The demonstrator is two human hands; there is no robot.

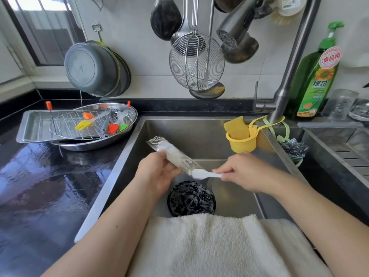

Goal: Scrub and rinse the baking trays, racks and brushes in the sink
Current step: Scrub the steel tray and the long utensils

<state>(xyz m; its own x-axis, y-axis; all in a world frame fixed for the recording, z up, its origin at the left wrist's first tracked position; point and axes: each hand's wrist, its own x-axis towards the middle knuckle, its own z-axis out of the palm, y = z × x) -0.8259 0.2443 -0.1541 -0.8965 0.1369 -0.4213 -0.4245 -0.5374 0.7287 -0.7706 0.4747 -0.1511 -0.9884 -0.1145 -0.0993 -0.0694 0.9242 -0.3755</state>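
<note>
While the left hand [157, 174] grips a soapy flat scraper [171, 154] over the sink [127, 162], the right hand [243, 172] pinches a small white brush [203, 174] touching its lower end.

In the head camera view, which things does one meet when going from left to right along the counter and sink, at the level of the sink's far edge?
Baking tray → wire rack → yellow brush → round steel basin → yellow sponge holder → faucet base → green detergent bottle → clear glass.
</note>
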